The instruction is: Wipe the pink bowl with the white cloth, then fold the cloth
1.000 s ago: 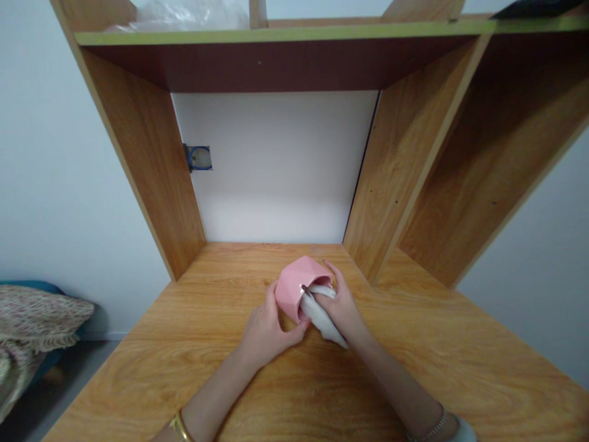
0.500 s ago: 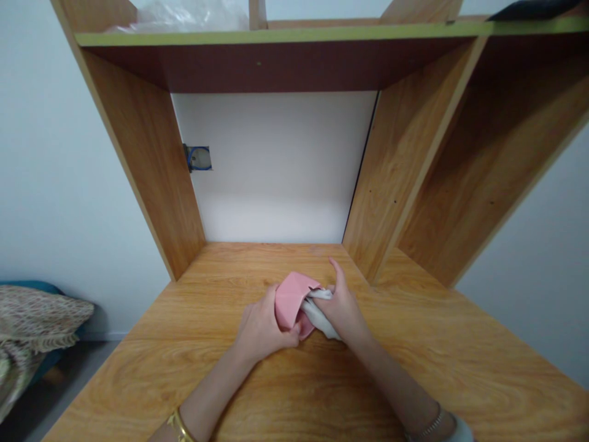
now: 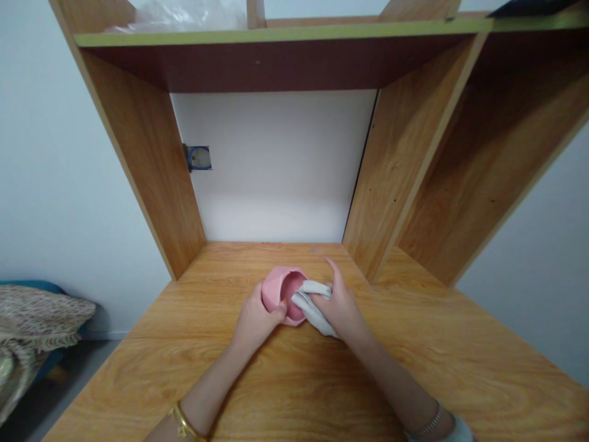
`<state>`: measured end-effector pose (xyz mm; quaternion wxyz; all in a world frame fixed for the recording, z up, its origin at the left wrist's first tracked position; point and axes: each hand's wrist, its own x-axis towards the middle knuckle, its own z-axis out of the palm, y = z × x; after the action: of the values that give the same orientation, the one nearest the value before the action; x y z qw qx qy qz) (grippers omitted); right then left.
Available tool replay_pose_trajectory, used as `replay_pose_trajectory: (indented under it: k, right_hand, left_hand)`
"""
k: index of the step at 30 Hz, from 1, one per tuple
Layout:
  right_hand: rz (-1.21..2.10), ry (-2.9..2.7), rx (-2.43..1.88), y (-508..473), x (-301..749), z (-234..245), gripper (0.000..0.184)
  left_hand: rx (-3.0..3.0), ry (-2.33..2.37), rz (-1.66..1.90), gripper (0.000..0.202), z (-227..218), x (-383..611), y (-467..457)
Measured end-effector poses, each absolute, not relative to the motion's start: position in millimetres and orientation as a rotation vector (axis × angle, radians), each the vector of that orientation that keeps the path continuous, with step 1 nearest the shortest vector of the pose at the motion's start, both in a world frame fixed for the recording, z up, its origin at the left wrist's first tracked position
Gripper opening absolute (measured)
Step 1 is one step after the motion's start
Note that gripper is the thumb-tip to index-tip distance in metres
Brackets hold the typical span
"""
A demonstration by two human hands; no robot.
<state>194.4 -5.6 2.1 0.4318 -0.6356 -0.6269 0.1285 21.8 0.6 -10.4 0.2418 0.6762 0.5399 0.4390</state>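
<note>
A pink faceted bowl (image 3: 275, 282) is tipped on its side above the wooden desk, its hollow inside turned toward the right. My left hand (image 3: 258, 316) grips it from the left, with the thumb over the near rim. In my right hand (image 3: 339, 304) is a bunched white cloth (image 3: 316, 312), held with the thumb sticking up. The cloth's front end lies at the mouth of the bowl. My right fingers are partly hidden by the cloth.
The wooden desktop (image 3: 294, 380) spreads beneath both hands. Upright panels (image 3: 386, 166) stand behind, under a green-edged shelf (image 3: 285, 34) carrying a clear plastic bag (image 3: 188, 15). An open wall socket box (image 3: 199, 158) shows at the back left. A fringed blanket (image 3: 41, 313) lies at far left.
The bowl has turned so its opening faces right and shows more of the inside. It has shifted slightly left, and the cloth has come out from inside it to the rim.
</note>
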Motion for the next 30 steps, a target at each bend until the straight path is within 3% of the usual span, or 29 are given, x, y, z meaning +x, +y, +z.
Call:
replay_pose_trajectory:
  k: [8, 18, 25, 30]
  right_hand:
    - [0.272, -1.638, -1.748, -5.0, 189.9, -2.7, 0.064]
    - [0.352, -1.774, -1.711, 2.1, 190.8, -20.9, 0.073]
    - [0.091, -1.821, -1.695, -2.5, 198.1, -4.0, 0.029]
    - [0.01, -1.73, -1.808, 6.9, 216.2, -8.5, 0.026]
  left_hand:
    - [1.257, 1.508, 1.376, 0.026, -14.5, 13.8, 21.3]
    - [1.054, 1.337, 1.351, 0.037, -19.1, 11.1, 20.9]
    - [1.01, 1.247, 1.32, 0.04, -18.4, 9.5, 22.3]
    - [0.978, 1.218, 1.323, 0.041, -18.9, 8.5, 22.3]
